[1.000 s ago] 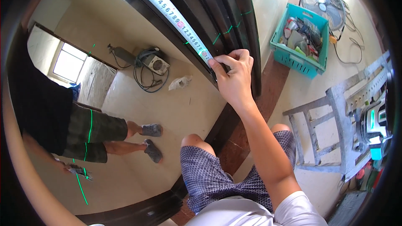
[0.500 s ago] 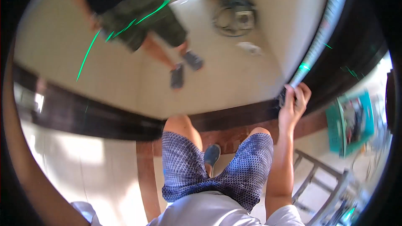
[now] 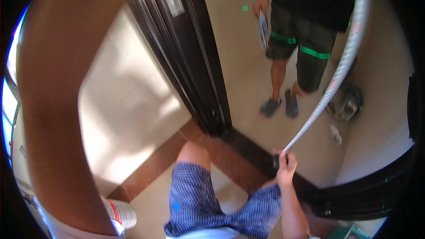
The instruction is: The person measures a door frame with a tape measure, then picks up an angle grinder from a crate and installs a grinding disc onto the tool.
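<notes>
A long white strip with fine dark marks and reddish spots, the blade of a tape measure (image 3: 333,86), runs up from my right hand past the top edge. My right hand (image 3: 287,168) closes on its lower end, beside a small dark piece. That hand is above the dark door sill, near my right knee. My raised left forearm (image 3: 57,119) fills the left side and leaves at the top; its hand is out of view.
Another person (image 3: 305,31) stands beyond the sill, a grey-white object (image 3: 263,28) in one hand. A dark door frame (image 3: 190,57) rises left of centre. Coiled cable (image 3: 352,104) lies by the far wall. A white bucket (image 3: 121,212) stands at lower left.
The view has swung to the left, so the doorway and other person now appear further right. My left arm has come up across the left side. My right hand still grips the tape measure.
</notes>
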`<state>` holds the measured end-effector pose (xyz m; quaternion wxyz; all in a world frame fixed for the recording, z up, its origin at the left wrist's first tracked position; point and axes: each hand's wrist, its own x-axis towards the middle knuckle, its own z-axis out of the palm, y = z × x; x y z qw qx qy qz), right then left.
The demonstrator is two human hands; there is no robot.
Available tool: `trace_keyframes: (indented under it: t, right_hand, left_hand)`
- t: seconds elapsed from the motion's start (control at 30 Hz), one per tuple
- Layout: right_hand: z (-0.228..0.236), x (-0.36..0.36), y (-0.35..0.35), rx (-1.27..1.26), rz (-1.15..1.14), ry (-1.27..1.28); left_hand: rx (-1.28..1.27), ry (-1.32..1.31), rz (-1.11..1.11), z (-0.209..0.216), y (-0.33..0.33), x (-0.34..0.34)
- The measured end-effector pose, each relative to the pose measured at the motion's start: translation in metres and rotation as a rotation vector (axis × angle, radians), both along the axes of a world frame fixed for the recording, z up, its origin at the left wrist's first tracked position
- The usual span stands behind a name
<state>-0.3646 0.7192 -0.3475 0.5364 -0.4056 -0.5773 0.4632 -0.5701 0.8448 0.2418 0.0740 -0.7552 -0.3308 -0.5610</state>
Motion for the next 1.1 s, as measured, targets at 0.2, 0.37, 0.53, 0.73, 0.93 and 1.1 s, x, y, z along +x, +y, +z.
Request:
trace_keyframes:
  t: [0.2, 0.37, 0.53, 0.73, 0.93, 1.1]
  right_hand:
    - [-0.023, -0.106, 0.029, -0.052, 0.345, 0.225]
    - [0.019, -0.208, 0.058, -0.129, 0.461, 0.429]
    - [0.055, -0.278, 0.058, 0.003, 0.483, 0.458]
    - [0.11, -0.309, -0.02, -0.041, 0.436, 0.291]
    - [0.116, -0.316, 0.071, 0.153, 0.394, 0.329]
    - [0.128, -0.319, 0.061, 0.044, 0.411, 0.327]
  left_hand:
    - [0.073, -0.011, 0.172, 0.031, -0.012, -0.076]
    - [-0.106, -0.056, 0.413, 0.065, -0.03, -0.137]
    - [-0.047, -0.075, 0.448, 0.121, -0.039, -0.206]
    - [0.018, 0.008, 0.617, 0.135, -0.078, -0.278]
    - [0.094, 0.045, 0.911, 0.159, -0.058, -0.268]
    - [0.085, 0.05, 0.958, 0.167, -0.048, -0.265]
